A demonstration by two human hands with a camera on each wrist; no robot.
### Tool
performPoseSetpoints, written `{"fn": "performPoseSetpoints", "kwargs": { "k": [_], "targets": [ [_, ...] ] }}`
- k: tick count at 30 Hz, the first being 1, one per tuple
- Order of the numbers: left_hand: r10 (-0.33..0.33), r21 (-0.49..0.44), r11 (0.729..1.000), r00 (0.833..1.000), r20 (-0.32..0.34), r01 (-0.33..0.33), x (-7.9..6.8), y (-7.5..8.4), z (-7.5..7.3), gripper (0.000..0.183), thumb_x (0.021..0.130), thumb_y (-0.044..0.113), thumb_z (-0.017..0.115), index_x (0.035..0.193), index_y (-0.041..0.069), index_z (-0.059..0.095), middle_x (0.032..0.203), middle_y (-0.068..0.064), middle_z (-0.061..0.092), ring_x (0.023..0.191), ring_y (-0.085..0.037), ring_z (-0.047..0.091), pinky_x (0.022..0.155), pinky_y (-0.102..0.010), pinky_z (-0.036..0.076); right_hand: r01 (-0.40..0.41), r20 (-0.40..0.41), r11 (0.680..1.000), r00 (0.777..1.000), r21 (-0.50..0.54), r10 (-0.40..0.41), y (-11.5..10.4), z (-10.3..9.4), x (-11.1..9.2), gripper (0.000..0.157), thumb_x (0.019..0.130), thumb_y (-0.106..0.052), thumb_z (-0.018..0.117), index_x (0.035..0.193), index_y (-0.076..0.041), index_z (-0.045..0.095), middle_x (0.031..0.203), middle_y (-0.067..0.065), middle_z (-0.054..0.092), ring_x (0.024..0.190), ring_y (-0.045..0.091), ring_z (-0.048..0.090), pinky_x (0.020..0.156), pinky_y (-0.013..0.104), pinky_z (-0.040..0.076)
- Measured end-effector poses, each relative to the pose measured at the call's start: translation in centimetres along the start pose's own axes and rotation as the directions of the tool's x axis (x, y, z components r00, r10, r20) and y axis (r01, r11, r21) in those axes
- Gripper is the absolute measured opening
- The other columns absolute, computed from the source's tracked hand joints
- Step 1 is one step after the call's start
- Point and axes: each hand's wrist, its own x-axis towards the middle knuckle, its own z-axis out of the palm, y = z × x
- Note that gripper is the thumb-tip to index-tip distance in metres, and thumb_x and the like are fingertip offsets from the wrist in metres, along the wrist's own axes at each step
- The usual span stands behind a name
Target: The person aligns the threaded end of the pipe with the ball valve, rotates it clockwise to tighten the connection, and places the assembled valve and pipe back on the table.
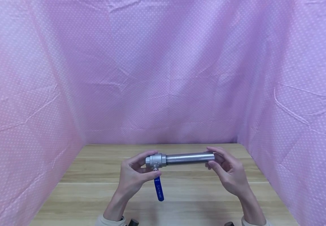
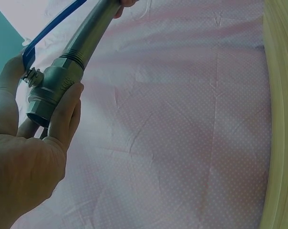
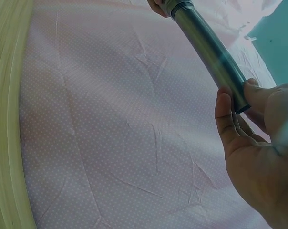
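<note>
A silvery ball valve with a blue lever handle is joined to a straight steel pipe. Threads show where the pipe enters the valve, clearest in the left wrist view. My left hand grips the valve body, its thumb near the base of the lever and the fingers behind. The lever points down toward me in the head view. At the pipe's far right end, my right hand holds it between thumb and fingers. The pipe's plain open end faces my right palm.
Below the hands lies a light wood-grain table. Pink dotted cloth hangs behind it and along both sides. Two dark round-ended objects show at the bottom edge, close to the wrists.
</note>
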Motion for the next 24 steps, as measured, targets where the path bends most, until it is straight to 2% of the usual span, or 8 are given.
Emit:
{"fn": "performPoseSetpoints", "kwargs": {
  "k": [3,7,10,15,19,24],
  "targets": [
    [0.002,0.000,1.000,1.000,0.001,-0.002,0.03,-0.01,0.01,0.063,0.079,-0.015,0.092,0.138,-0.011,0.072,0.130,0.002,0.082,0.112,-0.013,0.079,0.093,-0.037,0.075,0.030,0.024,0.996,0.999,0.083,-0.033,0.08,0.01,0.10,0.057,0.088,0.039,0.061,0.142,0.027,0.053,0.143,0.012,0.075,0.117,0.012,0.081,0.091,0.025,0.073],
    [-0.001,-0.003,1.000,1.000,0.004,0.001,0.04,0.01,0.00,0.064,0.078,-0.015,0.093,0.138,-0.012,0.071,0.129,0.002,0.082,0.113,-0.013,0.079,0.094,-0.039,0.075,0.086,0.035,0.991,0.995,0.105,-0.091,0.24,0.07,0.25,0.046,0.093,0.031,0.067,0.138,0.027,0.055,0.141,0.019,0.072,0.119,0.015,0.081,0.093,0.025,0.072],
    [-0.016,-0.012,1.000,1.000,0.000,0.016,0.02,0.11,0.03,0.065,0.077,-0.015,0.093,0.138,-0.012,0.071,0.130,0.003,0.082,0.114,-0.012,0.079,0.095,-0.040,0.074,0.111,0.029,0.990,0.993,0.090,-0.114,0.35,0.10,0.32,0.045,0.090,0.034,0.066,0.134,0.027,0.058,0.139,0.020,0.073,0.115,0.015,0.081,0.092,0.024,0.072],
    [-0.005,-0.008,1.000,1.000,0.009,0.005,0.05,0.12,-0.07,0.066,0.076,-0.016,0.093,0.138,-0.012,0.071,0.132,0.002,0.082,0.114,-0.013,0.079,0.095,-0.040,0.075,0.121,0.015,0.989,0.992,0.079,-0.123,0.41,0.14,0.26,0.055,0.080,0.045,0.060,0.132,0.027,0.059,0.134,0.015,0.075,0.107,0.014,0.082,0.088,0.023,0.072],
    [-0.002,0.003,1.000,1.000,0.014,0.002,0.06,0.04,-0.17,0.065,0.076,-0.016,0.093,0.138,-0.012,0.071,0.132,0.003,0.082,0.113,-0.012,0.079,0.094,-0.038,0.075,0.115,0.000,0.992,0.993,0.049,-0.115,0.32,0.24,0.17,0.052,0.082,0.042,0.063,0.131,0.026,0.061,0.127,0.010,0.078,0.101,0.011,0.082,0.084,0.020,0.072],
    [-0.027,0.001,1.000,1.000,0.012,0.027,0.04,0.21,-0.15,0.066,0.076,-0.015,0.093,0.138,-0.013,0.071,0.130,0.006,0.083,0.113,-0.011,0.080,0.095,-0.039,0.075,0.075,-0.023,0.995,0.997,-0.062,-0.076,0.19,0.26,0.02,0.051,0.084,0.037,0.067,0.132,0.020,0.067,0.111,0.008,0.080,0.093,0.006,0.079,0.077,0.017,0.069]
  ]
}}
